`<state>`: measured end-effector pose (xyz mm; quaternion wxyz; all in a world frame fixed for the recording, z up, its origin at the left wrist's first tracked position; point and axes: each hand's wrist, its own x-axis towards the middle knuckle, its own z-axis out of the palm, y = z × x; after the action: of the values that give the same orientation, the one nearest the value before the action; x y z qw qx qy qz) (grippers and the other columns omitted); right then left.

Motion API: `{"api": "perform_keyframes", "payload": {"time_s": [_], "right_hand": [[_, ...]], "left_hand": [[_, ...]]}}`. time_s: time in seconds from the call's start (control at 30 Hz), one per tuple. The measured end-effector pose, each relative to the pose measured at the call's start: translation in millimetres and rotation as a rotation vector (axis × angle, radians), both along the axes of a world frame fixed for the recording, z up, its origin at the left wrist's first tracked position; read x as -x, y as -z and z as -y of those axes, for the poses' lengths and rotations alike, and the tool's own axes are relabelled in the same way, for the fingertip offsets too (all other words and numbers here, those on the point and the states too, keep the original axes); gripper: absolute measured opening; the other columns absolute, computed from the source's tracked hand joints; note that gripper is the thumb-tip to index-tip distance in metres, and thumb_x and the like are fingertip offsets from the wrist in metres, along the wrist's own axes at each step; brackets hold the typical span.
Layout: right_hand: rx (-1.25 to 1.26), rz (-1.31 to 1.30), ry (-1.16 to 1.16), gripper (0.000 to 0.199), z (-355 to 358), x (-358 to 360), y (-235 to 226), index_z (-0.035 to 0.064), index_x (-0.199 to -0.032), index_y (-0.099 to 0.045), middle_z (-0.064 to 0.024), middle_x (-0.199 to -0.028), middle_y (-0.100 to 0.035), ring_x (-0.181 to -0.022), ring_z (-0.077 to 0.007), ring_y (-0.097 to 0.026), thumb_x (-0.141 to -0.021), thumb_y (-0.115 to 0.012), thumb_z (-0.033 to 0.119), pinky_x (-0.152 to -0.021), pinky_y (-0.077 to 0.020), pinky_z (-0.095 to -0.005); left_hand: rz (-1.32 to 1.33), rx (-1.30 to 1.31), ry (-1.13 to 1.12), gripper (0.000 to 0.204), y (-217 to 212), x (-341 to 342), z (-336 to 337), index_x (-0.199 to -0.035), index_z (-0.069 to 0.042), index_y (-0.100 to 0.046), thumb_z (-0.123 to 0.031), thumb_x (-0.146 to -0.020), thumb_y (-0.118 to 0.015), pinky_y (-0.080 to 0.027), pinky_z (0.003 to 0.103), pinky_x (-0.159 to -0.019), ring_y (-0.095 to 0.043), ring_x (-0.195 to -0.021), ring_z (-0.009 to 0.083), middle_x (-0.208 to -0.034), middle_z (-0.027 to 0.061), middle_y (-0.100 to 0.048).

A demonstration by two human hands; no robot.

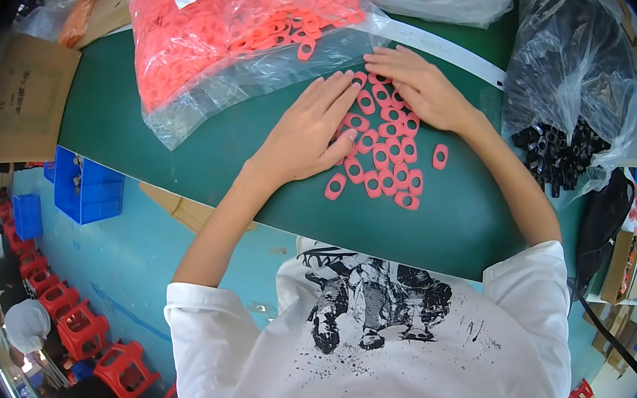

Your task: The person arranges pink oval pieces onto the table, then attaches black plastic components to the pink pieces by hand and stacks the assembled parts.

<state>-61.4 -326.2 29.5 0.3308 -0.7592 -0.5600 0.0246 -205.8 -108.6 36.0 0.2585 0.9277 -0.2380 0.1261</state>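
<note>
Many small red-pink oval rings (380, 155), each with a hole, lie loose on the green tabletop (241, 141). My left hand (316, 130) rests flat along the left side of this pile, its fingers stretched out and touching some rings. On the pile's far right side lies my right hand (421, 86), fingers also extended, over a few pieces. Some rings are partly hidden under both hands. Beyond my hands, an open clear plastic bag (194, 72) holds a mass of the same rings, and a few sit at its mouth.
Clear bags of black parts (561, 155) stand at the right and far right. A white strip (443, 47) lies behind my right hand. A cardboard box (24, 99), blue bins (89, 186) and red stools (82, 328) are to the left, where several people sit.
</note>
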Motion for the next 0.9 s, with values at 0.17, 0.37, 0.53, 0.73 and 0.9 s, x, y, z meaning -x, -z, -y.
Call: {"api": "perform_keyframes", "payload": {"time_s": [0.17,0.37,0.53,0.73,0.9], "right_hand": [[-0.006,0.044,-0.015,0.045,6,26,-1,-0.0019,-0.129,-0.055,-0.0184,-0.139,-0.051,-0.132,-0.0345,-0.045,-0.084,-0.05,-0.001,-0.114,-0.032,-0.0472],[-0.009,0.059,-0.031,0.04,20,33,-3,-0.0005,-0.124,-0.06,-0.0198,-0.134,-0.055,-0.126,-0.0385,-0.051,-0.085,-0.05,-0.004,-0.109,-0.0385,-0.0449],[-0.127,0.041,0.102,0.034,-11,8,-27,-0.0009,-0.11,-0.064,-0.0187,-0.124,-0.061,-0.114,-0.0356,-0.059,-0.081,-0.048,-0.008,-0.096,-0.0478,-0.0416],[-0.143,-0.002,0.093,0.036,-95,-22,-5,-0.0018,-0.114,-0.06,-0.0186,-0.119,-0.061,-0.111,-0.0362,-0.057,-0.081,-0.047,-0.006,-0.096,-0.0459,-0.0411],[-0.11,0.386,0.256,0.036,-93,-27,10,0.0008,-0.114,-0.061,-0.0128,-0.116,-0.063,-0.109,-0.0324,-0.056,-0.078,-0.054,-0.002,-0.092,-0.0453,-0.0427]], "left_hand": [[-0.013,-0.04,0.045,0.06,3,-2,4,-0.136,0.005,-0.046,-0.01,-0.08,-0.059,-0.031,0.049,-0.115,-0.039,-0.136,0.0385,-0.145,0.0228,-0.041],[0.032,-0.021,0.099,0.051,-2,-1,7,-0.125,0.007,-0.053,-0.014,-0.08,-0.063,-0.036,0.048,-0.111,-0.047,-0.128,0.0399,-0.137,0.0243,-0.047],[0.1,0.105,-0.232,0.043,-17,-37,-27,-0.118,0.005,-0.058,-0.014,-0.08,-0.065,-0.04,0.048,-0.104,-0.051,-0.121,0.0396,-0.131,0.0227,-0.051],[0.345,-0.184,-0.348,0.039,15,-98,-40,-0.12,0.002,-0.056,-0.012,-0.084,-0.063,-0.044,0.044,-0.097,-0.058,-0.109,0.0382,-0.119,0.0216,-0.059],[0.332,-0.136,-0.316,0.03,22,-96,-39,-0.112,0.002,-0.058,-0.002,-0.082,-0.057,-0.047,0.043,-0.093,-0.058,-0.106,0.0365,-0.113,0.0188,-0.06]]}}
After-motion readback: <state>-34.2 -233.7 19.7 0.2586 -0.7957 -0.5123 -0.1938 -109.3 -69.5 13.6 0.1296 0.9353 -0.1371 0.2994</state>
